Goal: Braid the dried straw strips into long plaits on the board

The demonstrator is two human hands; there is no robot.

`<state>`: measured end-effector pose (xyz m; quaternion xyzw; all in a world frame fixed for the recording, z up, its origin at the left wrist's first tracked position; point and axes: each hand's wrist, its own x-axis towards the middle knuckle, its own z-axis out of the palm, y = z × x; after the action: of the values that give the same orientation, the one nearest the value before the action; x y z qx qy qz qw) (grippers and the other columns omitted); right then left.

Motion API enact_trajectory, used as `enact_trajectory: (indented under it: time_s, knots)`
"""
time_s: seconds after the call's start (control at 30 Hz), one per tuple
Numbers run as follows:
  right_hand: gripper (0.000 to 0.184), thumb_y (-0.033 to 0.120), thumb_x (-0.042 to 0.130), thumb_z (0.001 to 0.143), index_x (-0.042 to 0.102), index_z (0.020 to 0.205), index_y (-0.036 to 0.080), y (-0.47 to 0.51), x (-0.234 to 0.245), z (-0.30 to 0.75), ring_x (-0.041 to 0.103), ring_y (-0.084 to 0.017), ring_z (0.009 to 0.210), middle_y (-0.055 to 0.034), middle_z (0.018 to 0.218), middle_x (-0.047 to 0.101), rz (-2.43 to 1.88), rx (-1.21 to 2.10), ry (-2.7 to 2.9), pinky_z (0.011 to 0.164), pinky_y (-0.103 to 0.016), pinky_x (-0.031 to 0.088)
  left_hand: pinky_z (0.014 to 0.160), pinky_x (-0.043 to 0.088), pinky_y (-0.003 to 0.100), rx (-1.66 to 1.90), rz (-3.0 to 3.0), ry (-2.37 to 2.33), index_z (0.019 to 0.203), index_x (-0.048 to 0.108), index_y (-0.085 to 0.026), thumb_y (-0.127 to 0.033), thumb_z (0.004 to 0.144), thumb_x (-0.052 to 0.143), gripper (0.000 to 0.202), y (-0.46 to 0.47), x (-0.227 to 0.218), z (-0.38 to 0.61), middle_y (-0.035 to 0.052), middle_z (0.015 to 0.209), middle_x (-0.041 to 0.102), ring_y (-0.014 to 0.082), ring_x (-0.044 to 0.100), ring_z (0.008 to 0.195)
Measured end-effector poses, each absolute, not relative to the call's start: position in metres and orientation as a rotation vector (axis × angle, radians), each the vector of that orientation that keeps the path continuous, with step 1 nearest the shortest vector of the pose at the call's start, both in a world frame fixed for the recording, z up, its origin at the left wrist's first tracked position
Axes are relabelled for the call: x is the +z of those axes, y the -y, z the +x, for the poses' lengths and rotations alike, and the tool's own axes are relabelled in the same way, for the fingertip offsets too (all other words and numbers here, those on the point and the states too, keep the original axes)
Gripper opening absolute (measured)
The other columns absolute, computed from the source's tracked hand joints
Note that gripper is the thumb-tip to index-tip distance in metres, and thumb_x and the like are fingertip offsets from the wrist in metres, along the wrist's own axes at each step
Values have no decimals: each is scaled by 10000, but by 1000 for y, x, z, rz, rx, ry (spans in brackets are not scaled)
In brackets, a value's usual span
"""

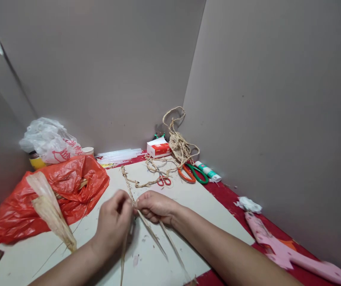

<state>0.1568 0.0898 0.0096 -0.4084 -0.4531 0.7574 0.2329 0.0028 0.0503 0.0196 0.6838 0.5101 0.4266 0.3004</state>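
Braid (128,186) over sheet (188,190), long axis running ahead and slightly left from its near end, where left hand (113,216) and right hand (155,205) both pinch (equally near), strands (152,232) trailing back.

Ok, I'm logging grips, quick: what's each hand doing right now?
Left hand: closed, pinching the braid.
Right hand: closed, pinching the braid too.

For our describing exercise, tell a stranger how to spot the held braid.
Find the pale sheet on the red cloth. Near its middle, the left hand and right hand meet at the plant-fibre braid. Unlike the tangled cord behind, it ends in loose strips toward the viewer.
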Motion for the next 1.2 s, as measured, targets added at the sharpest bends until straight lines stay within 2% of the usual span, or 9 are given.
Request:
enact_trajectory:
  time_s: [0.03,0.1,0.2,0.3,0.4,0.63,0.87,1.0,1.2]
  knots:
    - [97,179,528,686,573,627,116,-90,9,157,131,-19,277,111,344,295,-1108,2097,1245,267,-157,84,593,369,234,1213,1605,-1360,760,525,-199,-293,778,493,102,-57,20,2,0,663,540,131,500,606]
    - [105,188,533,698,589,661,108,-91,9,158,132,-17,283,113,354,289,-1086,2109,1251,272,-153,86,589,407,239,1121,1221,-1282,852,517,-190,-272,716,537,161,-68,17,1,3,704,556,129,530,605]
    - [114,193,533,704,571,634,112,-91,10,158,147,-15,274,106,359,313,-1072,2094,1283,269,-157,85,508,408,229,777,959,-1100,804,528,-159,-285,692,533,168,-73,12,4,5,635,534,111,511,510]
    - [132,204,528,714,563,625,114,-92,9,161,151,-17,264,106,356,317,-1044,2091,1340,266,-166,84,356,194,164,627,1014,-1054,642,503,-154,-358,738,476,227,-70,10,4,-59,479,352,41,264,362]
    - [116,216,533,714,565,647,126,-94,8,163,170,-26,262,107,354,328,-1038,2053,1393,269,-173,103,356,65,179,602,1095,-1077,597,488,-156,-354,737,470,244,-70,13,2,-79,478,260,33,142,380]
    - [156,221,517,740,603,654,123,-93,9,164,184,-39,304,102,346,293,-1237,1773,1698,324,-197,105,357,81,205,600,1194,-1138,634,542,-153,-273,687,488,142,-78,13,-3,-80,492,280,37,165,372]
    - [197,171,476,730,654,671,110,-92,9,163,403,-68,507,24,553,532,-1345,1308,2071,476,-176,299,346,78,202,465,1268,-1177,667,518,-161,-370,726,520,217,-82,11,-5,-89,483,313,28,177,350]
    - [209,196,462,736,647,669,126,-88,14,160,426,-86,540,17,565,527,-1408,1126,2209,492,-189,297,335,73,211,415,1197,-1118,666,479,-183,-359,736,510,193,-84,10,-8,-104,452,269,38,138,340]
    - [222,223,445,753,604,627,133,-82,22,161,389,-90,528,9,546,502,-1420,864,2363,481,-206,262,350,81,211,495,1240,-1182,640,459,-178,-327,743,494,184,-82,6,-5,-99,447,301,33,168,336]
